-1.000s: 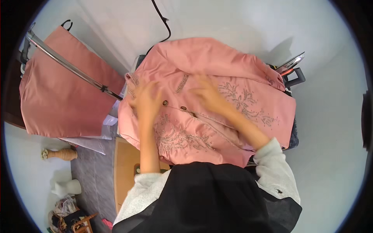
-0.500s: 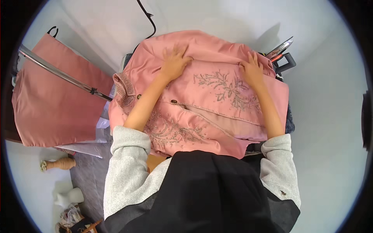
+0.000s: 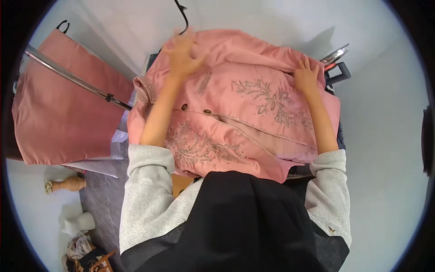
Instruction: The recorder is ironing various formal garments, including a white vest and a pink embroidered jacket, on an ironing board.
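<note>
A pink satin jacket (image 3: 265, 131) lies spread out before me, its front bearing silver beaded leaf embroidery, dark round buttons and a bead-trimmed collar (image 3: 146, 90) at the left. Fingers spread and a little blurred, my left hand (image 3: 183, 59) is at the jacket's upper left part, near the shoulder; whether it touches the cloth I cannot tell. My right hand (image 3: 306, 78) rests with its fingers apart on the jacket's upper right part, beside a fold of the sleeve. What lies under the jacket is mostly hidden.
A shiny metal piece (image 3: 336, 53) and a black handle (image 3: 340, 71) stick out past the jacket's right end. On the left a pink cloth (image 3: 74, 104) hangs behind a chrome rail (image 3: 74, 81). A vase (image 3: 68, 184) and a white bust form (image 3: 79, 223) stand lower left.
My left hand has moved up and left over the jacket, uncovering a strip of beading. My right hand has shifted slightly right. The jacket's upper cloth looks smoother.
</note>
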A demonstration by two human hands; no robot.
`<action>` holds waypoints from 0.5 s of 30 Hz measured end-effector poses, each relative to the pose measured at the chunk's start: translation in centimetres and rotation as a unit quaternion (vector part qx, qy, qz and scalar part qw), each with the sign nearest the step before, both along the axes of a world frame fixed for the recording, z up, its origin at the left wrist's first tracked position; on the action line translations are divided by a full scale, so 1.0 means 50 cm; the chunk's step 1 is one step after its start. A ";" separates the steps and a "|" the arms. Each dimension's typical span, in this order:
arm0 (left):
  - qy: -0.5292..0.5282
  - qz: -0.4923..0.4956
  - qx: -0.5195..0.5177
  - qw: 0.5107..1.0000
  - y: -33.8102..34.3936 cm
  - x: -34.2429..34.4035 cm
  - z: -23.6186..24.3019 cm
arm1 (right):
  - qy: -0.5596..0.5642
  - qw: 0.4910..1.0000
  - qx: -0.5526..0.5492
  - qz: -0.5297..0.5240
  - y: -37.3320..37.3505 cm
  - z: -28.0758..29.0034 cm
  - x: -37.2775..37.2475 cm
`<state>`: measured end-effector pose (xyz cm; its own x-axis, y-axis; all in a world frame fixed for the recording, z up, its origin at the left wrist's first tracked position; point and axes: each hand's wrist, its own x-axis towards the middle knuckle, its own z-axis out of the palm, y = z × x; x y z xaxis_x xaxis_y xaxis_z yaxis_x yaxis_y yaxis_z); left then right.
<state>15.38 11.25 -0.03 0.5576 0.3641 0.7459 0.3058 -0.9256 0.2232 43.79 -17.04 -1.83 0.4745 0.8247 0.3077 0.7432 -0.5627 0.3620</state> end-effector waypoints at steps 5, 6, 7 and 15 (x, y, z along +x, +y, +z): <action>0.108 0.302 -0.002 0.947 0.129 -0.089 -0.017 | -0.017 0.999 0.038 -0.015 0.005 -0.024 -0.019; 0.115 0.295 -0.004 0.948 0.144 -0.092 -0.029 | -0.013 0.999 0.039 -0.015 0.005 -0.029 -0.025; 0.176 0.327 -0.079 0.925 0.157 -0.093 -0.041 | -0.018 0.998 0.052 -0.029 0.008 -0.034 -0.029; 0.134 0.324 -0.175 0.920 0.220 -0.092 -0.104 | -0.025 0.990 0.135 -0.024 0.008 -0.061 -0.048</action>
<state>10.78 22.26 -5.23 0.2863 0.8762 0.3877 0.8554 -0.4160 0.3085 41.37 -16.63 -4.88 0.4901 0.6865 0.5372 0.6983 -0.6780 0.2294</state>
